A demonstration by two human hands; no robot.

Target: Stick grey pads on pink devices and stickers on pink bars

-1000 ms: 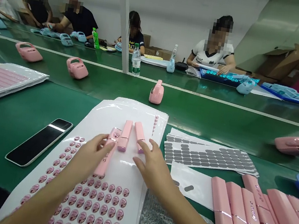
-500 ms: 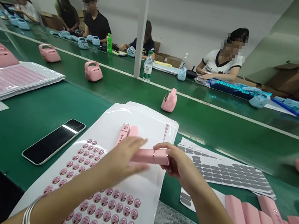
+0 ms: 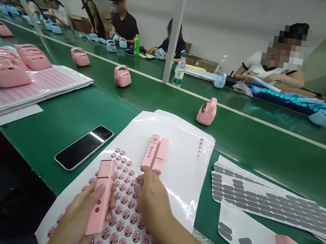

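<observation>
- sticker sheet (image 3: 177, 174) lay under both hands
- left hand (image 3: 81, 210) clamped slim pink device (image 3: 101, 199) over sheet's left part, long axis pointing away
- right hand (image 3: 152, 197) curled over sheet's middle; pinch couldn't be told

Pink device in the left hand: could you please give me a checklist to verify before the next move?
1. Pink device gripped by the left hand: ok, thumb and fingers around it.
2. Its buttoned face visible: ok.
3. Round picture at its upper end: not ok, none visible.
4. Right hand holding something: cannot tell, fingertips unclear.
5. Round stickers available on the sheet: ok, many rows.
6. Phone off the sheet: ok, beside it.
</observation>
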